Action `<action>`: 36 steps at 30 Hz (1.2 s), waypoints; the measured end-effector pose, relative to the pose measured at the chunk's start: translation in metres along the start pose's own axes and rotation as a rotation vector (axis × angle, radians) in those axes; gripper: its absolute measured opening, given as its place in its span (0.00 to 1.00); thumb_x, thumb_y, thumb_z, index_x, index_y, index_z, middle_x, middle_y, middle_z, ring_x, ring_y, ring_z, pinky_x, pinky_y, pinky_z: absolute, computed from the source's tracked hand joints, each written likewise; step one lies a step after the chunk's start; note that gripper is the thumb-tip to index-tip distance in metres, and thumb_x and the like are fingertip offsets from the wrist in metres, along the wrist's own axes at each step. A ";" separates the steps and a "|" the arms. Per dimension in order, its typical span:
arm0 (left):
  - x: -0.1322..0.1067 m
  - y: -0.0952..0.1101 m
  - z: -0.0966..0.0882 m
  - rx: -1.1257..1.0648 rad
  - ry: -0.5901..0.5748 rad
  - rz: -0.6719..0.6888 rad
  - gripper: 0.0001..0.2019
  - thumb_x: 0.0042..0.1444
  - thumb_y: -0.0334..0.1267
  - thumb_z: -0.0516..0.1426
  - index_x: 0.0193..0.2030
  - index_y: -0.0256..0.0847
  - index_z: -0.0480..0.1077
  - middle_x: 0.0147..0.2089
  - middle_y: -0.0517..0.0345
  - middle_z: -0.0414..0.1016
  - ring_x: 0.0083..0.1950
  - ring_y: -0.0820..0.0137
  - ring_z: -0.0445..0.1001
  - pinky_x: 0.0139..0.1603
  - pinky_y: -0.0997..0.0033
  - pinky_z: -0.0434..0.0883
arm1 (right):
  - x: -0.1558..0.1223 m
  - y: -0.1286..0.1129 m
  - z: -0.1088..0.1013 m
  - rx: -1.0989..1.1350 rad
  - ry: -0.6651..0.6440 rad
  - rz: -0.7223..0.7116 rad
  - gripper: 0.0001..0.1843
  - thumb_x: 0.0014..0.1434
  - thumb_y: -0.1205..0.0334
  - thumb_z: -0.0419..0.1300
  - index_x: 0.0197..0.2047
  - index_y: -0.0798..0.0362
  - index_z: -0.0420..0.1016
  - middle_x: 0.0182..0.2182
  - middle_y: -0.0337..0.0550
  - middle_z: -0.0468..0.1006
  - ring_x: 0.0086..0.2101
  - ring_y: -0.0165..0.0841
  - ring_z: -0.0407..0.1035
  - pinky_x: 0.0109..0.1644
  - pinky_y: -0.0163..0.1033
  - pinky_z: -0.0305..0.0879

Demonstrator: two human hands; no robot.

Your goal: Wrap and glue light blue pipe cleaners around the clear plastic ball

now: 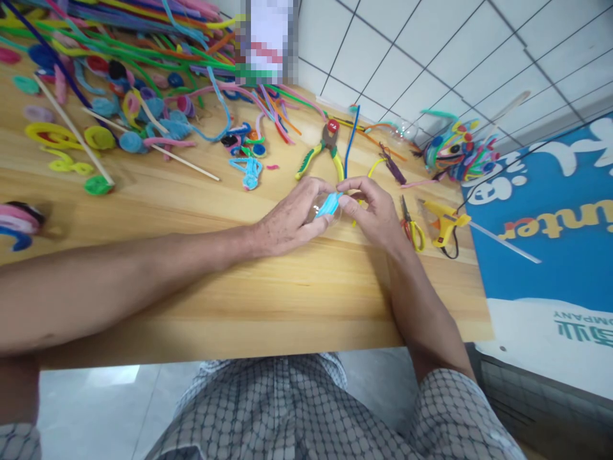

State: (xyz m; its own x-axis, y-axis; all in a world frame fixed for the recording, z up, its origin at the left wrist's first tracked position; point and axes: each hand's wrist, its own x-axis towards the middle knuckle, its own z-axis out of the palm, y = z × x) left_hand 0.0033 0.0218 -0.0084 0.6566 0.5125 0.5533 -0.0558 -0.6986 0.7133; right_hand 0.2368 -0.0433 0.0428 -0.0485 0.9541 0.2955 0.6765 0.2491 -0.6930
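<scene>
Head view: 2 bare grips meet over the desk, right of the picture's middle.
Ball: clear and round, held between the 2 grips, just in front of the pliers.
Strip: bright blue, at the ball; whether inside it or against it, I cannot tell.
Left grip: closed around the ball, fingers on the far side, thumb on the near side.
Right grip: thumb and forefinger pinched together at the strip's right end.
Pliers: on the desk beyond the grips, green and yellow handles spread towards the person.
Blue stem: lying just right of the pliers.
Scissors: yellow-handled, near the right wrist, between it and the glue gun.
Glue gun: yellow, near the desk's right edge, a pale glue stick jutting out past that edge.
Purple bundle: beyond the right grip.
Second ball: clear, at the back of the desk.
Blue figure: left of the pliers, looped shape.
Coils: many colours, scattered at left among wooden sticks.
Stems: a multicoloured heap, back left.
Poster: blue and white, right of the desk.
</scene>
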 end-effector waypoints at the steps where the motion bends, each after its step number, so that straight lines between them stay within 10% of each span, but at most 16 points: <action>1: 0.000 0.000 0.000 0.003 0.001 0.002 0.17 0.73 0.40 0.57 0.65 0.42 0.67 0.62 0.44 0.78 0.65 0.56 0.78 0.69 0.49 0.79 | 0.000 -0.001 0.000 0.011 0.006 0.019 0.19 0.70 0.38 0.70 0.48 0.45 0.85 0.47 0.42 0.89 0.48 0.41 0.82 0.54 0.49 0.79; 36: -0.001 0.003 -0.001 -0.038 -0.056 -0.091 0.25 0.77 0.56 0.53 0.70 0.40 0.68 0.68 0.39 0.79 0.69 0.51 0.80 0.73 0.44 0.78 | -0.003 -0.015 0.009 0.043 0.096 0.079 0.13 0.64 0.47 0.75 0.38 0.46 0.85 0.37 0.38 0.85 0.35 0.33 0.75 0.40 0.43 0.69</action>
State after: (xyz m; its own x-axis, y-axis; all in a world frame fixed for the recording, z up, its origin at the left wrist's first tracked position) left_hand 0.0014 0.0199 -0.0062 0.7009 0.5436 0.4618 -0.0221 -0.6306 0.7758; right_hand 0.2202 -0.0485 0.0462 0.0757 0.9514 0.2986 0.6433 0.1822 -0.7436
